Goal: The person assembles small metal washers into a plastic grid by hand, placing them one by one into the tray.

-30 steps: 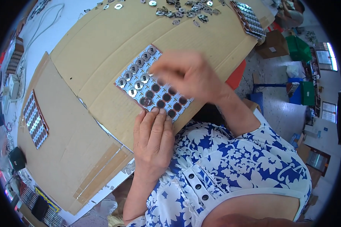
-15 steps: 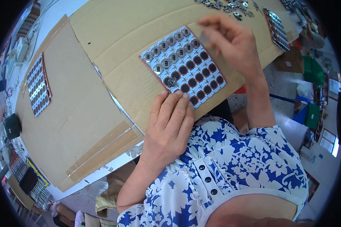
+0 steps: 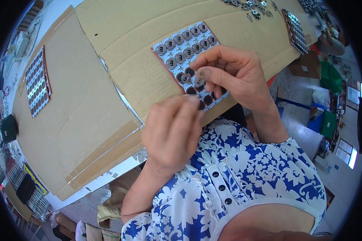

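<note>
A white sheet [image 3: 175, 50] with rows of dark round pads lies on the cardboard in front of me. Octagonal grey metal pieces cover its two far rows. One more grey piece [image 3: 185, 78] sits askew on a pad at the left edge. My right hand [image 3: 239, 76] pinches a small grey metal piece [image 3: 199, 82] between thumb and fingers, above the middle of the sheet, hiding part of it. My left hand [image 3: 171, 130] hovers at the sheet's near corner with bent fingers, smeared by motion; whether they hold anything cannot be told.
A stack of similar sheets [image 3: 37, 84] lies at the left, another stack [image 3: 294, 31] at the far right. Loose metal pieces [image 3: 251, 7] are scattered at the far edge. Cardboard [image 3: 84, 104] covers the table. Green crates [image 3: 330, 76] stand on the floor at right.
My right hand has come from beyond the sheet's far right corner back over its middle with the metal piece. My left hand has lifted from the near edge, its fingers now bent.
</note>
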`<state>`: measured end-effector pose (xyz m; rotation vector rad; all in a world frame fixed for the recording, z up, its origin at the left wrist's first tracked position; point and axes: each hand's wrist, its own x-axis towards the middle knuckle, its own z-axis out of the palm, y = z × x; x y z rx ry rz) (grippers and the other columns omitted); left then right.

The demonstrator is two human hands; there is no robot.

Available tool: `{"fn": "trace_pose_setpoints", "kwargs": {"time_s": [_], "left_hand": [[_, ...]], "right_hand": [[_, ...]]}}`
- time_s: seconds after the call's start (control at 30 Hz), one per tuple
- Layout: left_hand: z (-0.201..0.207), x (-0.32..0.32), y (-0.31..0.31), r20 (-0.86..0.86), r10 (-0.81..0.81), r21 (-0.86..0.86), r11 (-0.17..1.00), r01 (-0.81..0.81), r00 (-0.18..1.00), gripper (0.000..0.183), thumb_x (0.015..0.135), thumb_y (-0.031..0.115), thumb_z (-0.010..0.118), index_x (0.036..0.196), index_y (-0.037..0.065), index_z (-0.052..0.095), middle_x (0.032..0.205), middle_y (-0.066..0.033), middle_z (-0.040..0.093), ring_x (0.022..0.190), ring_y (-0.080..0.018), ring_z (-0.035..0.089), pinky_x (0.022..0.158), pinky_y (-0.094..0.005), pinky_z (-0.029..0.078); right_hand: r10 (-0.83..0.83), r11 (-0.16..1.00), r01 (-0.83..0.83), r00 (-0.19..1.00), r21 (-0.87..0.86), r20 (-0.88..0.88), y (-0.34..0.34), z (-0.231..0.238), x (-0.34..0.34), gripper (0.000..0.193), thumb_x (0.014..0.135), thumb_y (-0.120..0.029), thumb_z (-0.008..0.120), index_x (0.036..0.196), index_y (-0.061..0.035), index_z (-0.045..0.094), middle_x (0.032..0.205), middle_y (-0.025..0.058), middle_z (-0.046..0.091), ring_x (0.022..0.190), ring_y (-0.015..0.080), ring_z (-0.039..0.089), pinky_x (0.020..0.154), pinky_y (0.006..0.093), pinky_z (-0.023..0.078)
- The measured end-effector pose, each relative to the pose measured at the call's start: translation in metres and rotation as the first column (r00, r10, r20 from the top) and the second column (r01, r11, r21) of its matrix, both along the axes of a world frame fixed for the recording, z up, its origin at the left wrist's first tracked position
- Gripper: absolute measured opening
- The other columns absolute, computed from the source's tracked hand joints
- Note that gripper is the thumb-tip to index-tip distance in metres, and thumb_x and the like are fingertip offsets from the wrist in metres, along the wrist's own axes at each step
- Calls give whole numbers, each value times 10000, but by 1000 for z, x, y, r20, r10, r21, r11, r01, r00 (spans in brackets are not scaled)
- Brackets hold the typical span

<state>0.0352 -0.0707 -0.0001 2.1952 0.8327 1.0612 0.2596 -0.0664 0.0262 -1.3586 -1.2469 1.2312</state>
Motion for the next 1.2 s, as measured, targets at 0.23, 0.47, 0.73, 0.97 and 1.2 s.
{"fn": "trace_pose_setpoints", "kwargs": {"time_s": [0.23, 0.47, 0.73, 0.97, 1.2], "left_hand": [[2, 1, -1, 138, 103, -171, 982, -79, 985, 342, 838, -79, 906, 1156, -44, 785, 925, -161, 773, 788, -299, 746, 674, -383, 590], [-3, -1, 4, 52, -55, 40, 998, 53, 997, 199, 826, -12, 848, 1003, -25, 759, 1080, -191, 785, 909, -322, 773, 738, -421, 597], [-16, 4, -4, -151, -57, 198, 976, 87, 987, 184, 860, 63, 786, 1006, -27, 719, 1240, -200, 783, 1262, -388, 739, 1052, -527, 591], [-17, 4, -1, -131, -54, 203, 976, 80, 990, 247, 765, -25, 796, 999, -46, 719, 1210, -193, 795, 1262, -412, 742, 1024, -553, 608], [-10, -9, 10, -27, 2, 49, 999, -1, 1000, 240, 784, -1, 768, 1009, -36, 691, 1238, -207, 765, 1264, -421, 721, 1019, -535, 594]], "right_hand": [[37, 995, -61, 955, -73, -294, -20, 2, -9, 143, 1093, -17, 754, 1214, 42, 802, 1011, 50, 805, 802, 58, 722, 641, 213, 587], [-114, 919, -92, 870, 384, 480, -5, -26, -7, 196, 1001, 62, 802, 1194, 25, 808, 968, 39, 749, 747, 70, 660, 618, 246, 511], [-43, 914, -241, 741, 325, 671, 5, -11, -11, 89, 998, -55, 775, 1043, -30, 702, 966, 112, 682, 827, 325, 728, 721, 418, 576], [111, 897, -334, 805, 291, 583, 19, -6, 2, 59, 1033, -31, 719, 1082, -10, 694, 977, 126, 716, 873, 321, 729, 746, 407, 570], [204, 955, -279, 866, 101, 457, 25, 0, -7, 92, 1024, -6, 763, 1110, 7, 732, 865, 99, 730, 764, 206, 739, 690, 346, 575]]}}
